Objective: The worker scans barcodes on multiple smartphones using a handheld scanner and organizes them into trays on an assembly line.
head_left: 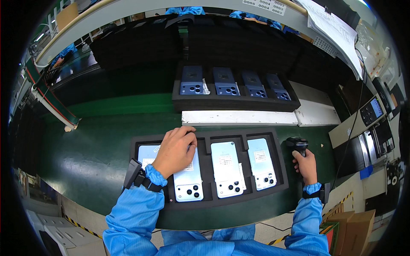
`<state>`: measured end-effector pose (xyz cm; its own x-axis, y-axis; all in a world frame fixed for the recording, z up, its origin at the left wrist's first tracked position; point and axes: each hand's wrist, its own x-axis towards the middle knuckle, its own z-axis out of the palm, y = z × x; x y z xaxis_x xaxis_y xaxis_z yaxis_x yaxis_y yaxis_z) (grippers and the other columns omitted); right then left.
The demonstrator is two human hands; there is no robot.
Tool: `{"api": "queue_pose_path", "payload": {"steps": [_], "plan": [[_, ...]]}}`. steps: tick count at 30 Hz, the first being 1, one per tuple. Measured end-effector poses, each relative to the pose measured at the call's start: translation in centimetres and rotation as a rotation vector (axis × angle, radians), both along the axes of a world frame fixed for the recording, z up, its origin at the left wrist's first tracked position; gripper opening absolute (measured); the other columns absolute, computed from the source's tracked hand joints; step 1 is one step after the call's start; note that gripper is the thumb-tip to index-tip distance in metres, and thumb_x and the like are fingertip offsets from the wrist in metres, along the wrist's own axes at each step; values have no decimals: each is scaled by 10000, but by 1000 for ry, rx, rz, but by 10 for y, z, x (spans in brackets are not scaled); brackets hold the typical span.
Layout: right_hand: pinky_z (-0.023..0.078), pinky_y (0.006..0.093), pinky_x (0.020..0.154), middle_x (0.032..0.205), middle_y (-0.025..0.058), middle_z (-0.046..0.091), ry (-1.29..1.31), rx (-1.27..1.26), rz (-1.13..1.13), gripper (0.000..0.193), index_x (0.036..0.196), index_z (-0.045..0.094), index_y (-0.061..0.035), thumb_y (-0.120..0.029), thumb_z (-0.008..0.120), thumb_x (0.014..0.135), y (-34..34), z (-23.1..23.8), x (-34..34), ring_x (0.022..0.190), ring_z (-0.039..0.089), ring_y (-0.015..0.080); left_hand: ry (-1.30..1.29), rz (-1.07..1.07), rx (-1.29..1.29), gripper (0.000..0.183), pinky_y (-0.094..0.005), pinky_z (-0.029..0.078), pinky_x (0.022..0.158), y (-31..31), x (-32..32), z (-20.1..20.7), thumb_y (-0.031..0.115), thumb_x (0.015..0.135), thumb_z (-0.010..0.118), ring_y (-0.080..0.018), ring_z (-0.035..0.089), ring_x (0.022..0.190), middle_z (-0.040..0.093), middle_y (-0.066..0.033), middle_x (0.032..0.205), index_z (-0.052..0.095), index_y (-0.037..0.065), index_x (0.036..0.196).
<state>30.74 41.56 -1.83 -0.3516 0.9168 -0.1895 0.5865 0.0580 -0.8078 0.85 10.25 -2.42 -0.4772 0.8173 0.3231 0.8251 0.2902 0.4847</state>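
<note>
A black foam tray (207, 170) lies before me with several light blue phones in its slots, cameras facing up and white labels on their backs. My left hand (176, 150) rests over the upper part of the second phone (188, 185) from the left, fingers curled; what the fingertips hold is hidden. That hand and wrist partly cover the leftmost phone (147, 151). Further right lie a third phone (224, 175) and, in the end slot, a fourth phone (261, 166). Right of the tray, my right hand (306, 166) is closed around the grip of a black handheld barcode scanner (297, 143).
Behind a white bar (239, 117) stands another black foam tray (235, 103) with several darker blue phones. A label printer (369, 115) stands at the right, a cable hanging before it. Paper sheets (333, 32) hang from the shelf. Cardboard boxes (356, 230) stand low at the right.
</note>
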Motion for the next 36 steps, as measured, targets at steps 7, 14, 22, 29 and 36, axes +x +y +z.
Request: {"api": "queue_pose_path", "payload": {"steps": [7,14,22,29,36], "plan": [[427,246,458,693,12,609,13,-8,6,227,948,639,-34,-229,719,865,0,2,-1,515,538,86,-40,-13,1,49,-434,390,1039,-1,-1,1,28,817,615,-356,552,1152,609,-152,1271,621,36,865],[427,247,461,695,12,611,10,-8,8,218,945,640,-34,-224,713,866,-1,3,-1,517,538,86,-59,-26,0,88,-439,375,1057,-2,-2,0,-2,807,588,-366,533,1181,594,-161,1290,618,36,880],[430,252,465,700,17,618,-1,-9,10,216,942,634,-36,-224,711,867,1,1,0,521,541,90,-56,-33,-13,101,-438,379,1050,-2,-3,1,-23,779,578,-366,539,1170,597,-162,1283,608,42,851],[432,258,464,702,17,621,4,-15,17,214,950,634,-39,-225,707,875,3,-2,2,525,545,94,-65,-16,-27,134,-438,373,1066,-2,-1,3,-27,770,567,-363,532,1195,595,-160,1290,623,41,871],[428,255,461,699,15,619,-2,-9,18,216,961,637,-36,-224,706,877,1,0,0,521,543,94,-67,-16,-38,231,-442,362,1089,-4,0,1,-59,769,514,-365,519,1229,593,-152,1301,660,49,913]]}}
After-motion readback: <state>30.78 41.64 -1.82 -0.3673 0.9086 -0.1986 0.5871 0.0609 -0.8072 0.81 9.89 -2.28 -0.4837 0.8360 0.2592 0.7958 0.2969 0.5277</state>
